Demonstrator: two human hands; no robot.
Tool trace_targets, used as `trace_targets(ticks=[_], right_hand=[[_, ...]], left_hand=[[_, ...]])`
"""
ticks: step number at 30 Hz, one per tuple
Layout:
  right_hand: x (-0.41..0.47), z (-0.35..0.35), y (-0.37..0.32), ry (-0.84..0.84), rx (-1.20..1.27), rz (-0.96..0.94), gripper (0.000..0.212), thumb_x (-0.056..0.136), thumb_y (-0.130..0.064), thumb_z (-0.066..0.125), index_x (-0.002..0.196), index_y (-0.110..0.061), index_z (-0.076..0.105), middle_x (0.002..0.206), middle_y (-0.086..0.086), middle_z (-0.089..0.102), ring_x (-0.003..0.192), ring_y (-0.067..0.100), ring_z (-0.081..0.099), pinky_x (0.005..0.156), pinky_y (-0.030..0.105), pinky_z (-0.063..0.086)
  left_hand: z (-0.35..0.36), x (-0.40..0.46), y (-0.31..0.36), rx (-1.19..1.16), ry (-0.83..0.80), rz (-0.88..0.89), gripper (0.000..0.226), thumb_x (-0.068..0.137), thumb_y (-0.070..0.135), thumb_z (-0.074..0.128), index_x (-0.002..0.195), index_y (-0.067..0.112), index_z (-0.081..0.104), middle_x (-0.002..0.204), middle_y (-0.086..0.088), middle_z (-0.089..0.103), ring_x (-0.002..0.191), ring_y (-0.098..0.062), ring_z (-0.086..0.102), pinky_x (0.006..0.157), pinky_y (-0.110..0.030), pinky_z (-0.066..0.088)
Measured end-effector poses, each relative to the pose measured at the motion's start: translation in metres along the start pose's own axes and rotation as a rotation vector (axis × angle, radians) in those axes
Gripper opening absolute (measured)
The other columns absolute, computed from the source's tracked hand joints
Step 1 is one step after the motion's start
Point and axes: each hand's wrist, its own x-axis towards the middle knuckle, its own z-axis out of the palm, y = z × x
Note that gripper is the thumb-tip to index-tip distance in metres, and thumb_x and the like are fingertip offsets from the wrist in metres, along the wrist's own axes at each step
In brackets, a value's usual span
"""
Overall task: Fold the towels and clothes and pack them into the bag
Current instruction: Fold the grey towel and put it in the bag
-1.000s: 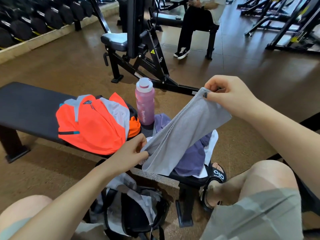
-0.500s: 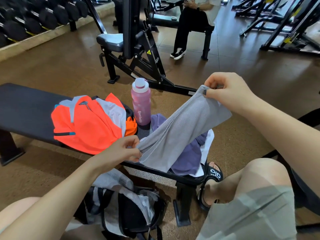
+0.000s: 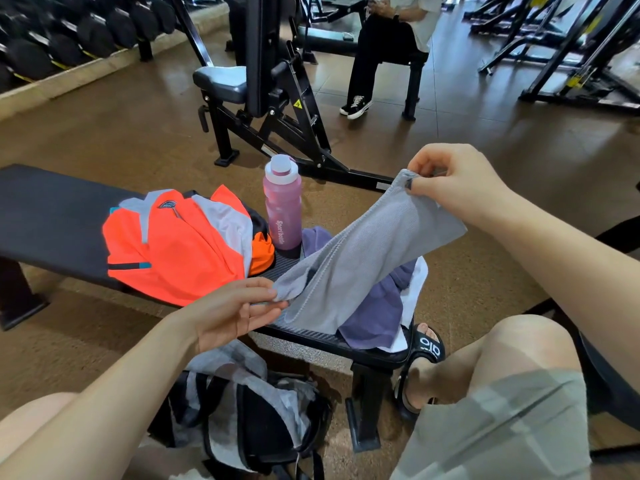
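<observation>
A grey towel (image 3: 367, 251) is stretched in the air between my hands, above the black bench (image 3: 52, 223). My right hand (image 3: 457, 181) pinches its upper corner. My left hand (image 3: 232, 313) pinches its lower corner between thumb and fingers, palm turned up. Under the towel lie a purple garment (image 3: 374, 317) and a white cloth (image 3: 417, 292) at the bench's right end. An orange and grey sports shirt (image 3: 173, 247) lies on the bench to the left. The grey and black bag (image 3: 256, 410) sits on the floor under the bench, between my knees.
A pink sport bottle (image 3: 282, 206) stands on the bench behind the clothes. A black exercise machine (image 3: 270, 98) stands beyond, and a seated person (image 3: 388, 46) is further back. Dumbbells (image 3: 69, 32) line the far left. My sandalled foot (image 3: 422, 358) rests beside the bench leg.
My left hand has turned palm up while keeping the towel's lower corner pinched. The towel stays stretched between both hands, and my right hand has hardly moved.
</observation>
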Motion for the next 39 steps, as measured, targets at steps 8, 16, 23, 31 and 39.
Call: trace_targets(ticks=[8, 16, 23, 31, 39], right_hand=[[-0.003, 0.006, -0.008, -0.044, 0.045, 0.023, 0.010, 0.080, -0.014, 0.072, 0.082, -0.024, 0.072, 0.077, -0.005, 0.066, 0.073, 0.008, 0.057, 0.068, 0.025, 0.041], [-0.005, 0.000, -0.030, -0.072, 0.111, -0.046, 0.011, 0.083, -0.014, 0.071, 0.083, -0.024, 0.072, 0.082, -0.003, 0.070, 0.075, 0.006, 0.060, 0.074, 0.027, 0.048], [-0.011, -0.003, -0.058, -0.151, 0.158, -0.231, 0.009, 0.085, -0.005, 0.070, 0.087, -0.014, 0.071, 0.086, 0.005, 0.068, 0.076, 0.008, 0.061, 0.072, 0.021, 0.050], [-0.015, -0.014, -0.071, -0.202, 0.122, -0.319, 0.012, 0.086, 0.001, 0.067, 0.089, -0.010, 0.070, 0.084, 0.002, 0.063, 0.068, 0.003, 0.056, 0.066, 0.019, 0.049], [-0.018, -0.031, -0.072, -0.199, 0.142, -0.316, 0.010, 0.088, 0.001, 0.070, 0.091, -0.009, 0.070, 0.084, -0.003, 0.063, 0.070, 0.001, 0.058, 0.070, 0.015, 0.048]], left_hand=[[0.007, 0.018, -0.005, 0.479, 0.235, 0.026, 0.017, 0.093, 0.002, 0.054, 0.082, 0.013, 0.047, 0.075, -0.004, 0.052, 0.071, -0.016, 0.063, 0.069, -0.026, 0.059], [0.010, 0.030, -0.006, 0.507, 0.304, 0.089, 0.012, 0.093, -0.003, 0.058, 0.098, 0.007, 0.052, 0.083, -0.011, 0.059, 0.066, -0.017, 0.065, 0.064, -0.027, 0.057], [0.043, 0.017, 0.006, 1.092, 0.269, 0.949, 0.012, 0.089, 0.024, 0.067, 0.097, 0.023, 0.057, 0.099, 0.005, 0.054, 0.098, -0.013, 0.056, 0.088, -0.031, 0.046], [0.074, 0.024, 0.017, 1.050, 0.174, 1.000, 0.040, 0.082, 0.037, 0.075, 0.113, 0.022, 0.054, 0.118, 0.003, 0.056, 0.115, -0.016, 0.055, 0.098, -0.040, 0.047], [0.073, 0.033, 0.022, 1.065, 0.089, 0.942, 0.032, 0.085, 0.038, 0.069, 0.109, 0.018, 0.062, 0.127, 0.004, 0.059, 0.125, -0.012, 0.053, 0.104, -0.040, 0.044]])
